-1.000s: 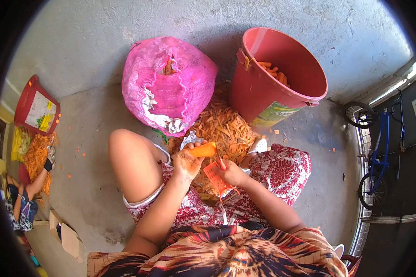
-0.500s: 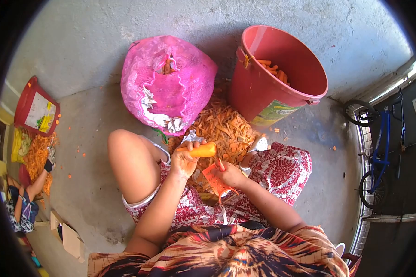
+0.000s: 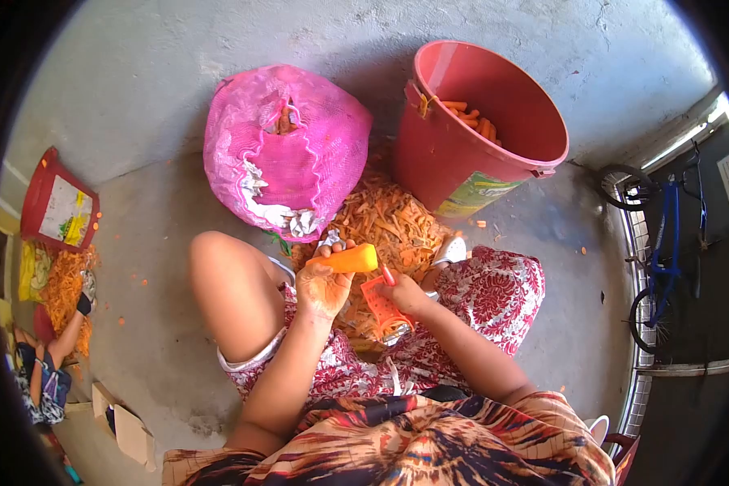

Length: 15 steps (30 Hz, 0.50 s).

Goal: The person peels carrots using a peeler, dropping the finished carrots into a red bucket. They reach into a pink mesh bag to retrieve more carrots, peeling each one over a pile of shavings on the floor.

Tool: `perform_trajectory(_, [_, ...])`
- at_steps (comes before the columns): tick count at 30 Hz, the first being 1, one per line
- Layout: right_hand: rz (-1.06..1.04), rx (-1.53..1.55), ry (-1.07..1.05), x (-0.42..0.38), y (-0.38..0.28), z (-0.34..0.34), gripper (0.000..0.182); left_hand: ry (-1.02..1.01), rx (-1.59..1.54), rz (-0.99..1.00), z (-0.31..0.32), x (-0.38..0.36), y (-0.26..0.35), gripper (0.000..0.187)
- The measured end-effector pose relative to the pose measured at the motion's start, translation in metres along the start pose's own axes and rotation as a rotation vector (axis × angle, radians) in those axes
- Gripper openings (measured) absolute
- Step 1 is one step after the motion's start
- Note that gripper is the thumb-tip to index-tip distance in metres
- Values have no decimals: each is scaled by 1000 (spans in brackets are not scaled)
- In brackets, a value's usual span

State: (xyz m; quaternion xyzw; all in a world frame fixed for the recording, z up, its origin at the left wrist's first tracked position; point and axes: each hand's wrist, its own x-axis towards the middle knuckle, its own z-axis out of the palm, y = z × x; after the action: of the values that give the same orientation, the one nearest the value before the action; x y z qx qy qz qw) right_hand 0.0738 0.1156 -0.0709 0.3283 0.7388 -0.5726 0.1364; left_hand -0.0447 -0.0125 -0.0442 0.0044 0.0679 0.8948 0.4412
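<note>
A peeled-looking orange carrot (image 3: pixel 350 260) lies across the fingers of my left hand (image 3: pixel 324 285), its thick end pointing right. My right hand (image 3: pixel 410 295) is closed round an orange peeler (image 3: pixel 381 301) with a perforated flat body, just right of and below the carrot's end. Peeler and carrot look apart. Below both hands, a heap of carrot peelings (image 3: pixel 393 215) covers the floor between my legs.
A pink mesh sack (image 3: pixel 300 178) stands ahead on the left, a red bucket (image 3: pixel 454 154) with carrots (image 3: pixel 471 120) ahead on the right. Far left are another red bucket (image 3: pixel 36 194), more peelings (image 3: pixel 65 283) and a person's arm (image 3: pixel 67 332). A blue bicycle (image 3: pixel 664 235) is at right.
My left hand has turned so more of the palm shows, with the carrot still in it. My right hand and the peeler have shifted slightly right, and the peeler is turned differently.
</note>
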Motion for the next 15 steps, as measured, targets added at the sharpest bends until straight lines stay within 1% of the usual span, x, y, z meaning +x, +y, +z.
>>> perform_trajectory(2, [-43, 6, 18, -1, -7, -1, 22, -9, -37, 19, 0, 2, -4, 14])
perform_trajectory(6, [-189, -18, 76, -1, 0, -1, 21, 149, -84, -13, -4, -1, -5, 20])
perform_trajectory(8, [-168, -12, 102, -1, -3, -4, 21, 189, -115, 1, -12, 1, -5, 26])
perform_trajectory(11, [-176, -28, 120, 0, -5, -9, 21, 255, -51, -24, -22, 7, -2, 30])
perform_trajectory(12, [-185, -37, 127, 1, -5, -11, 21, 331, 30, -17, -25, 8, -5, 31])
perform_trajectory(14, [-13, 542, 99, 1, -6, -15, 20, 479, 193, -1, -32, 8, -12, 33])
perform_trajectory(15, [76, 828, 77, 1, -8, -18, 20, 506, 376, -56, -39, 7, -15, 33])
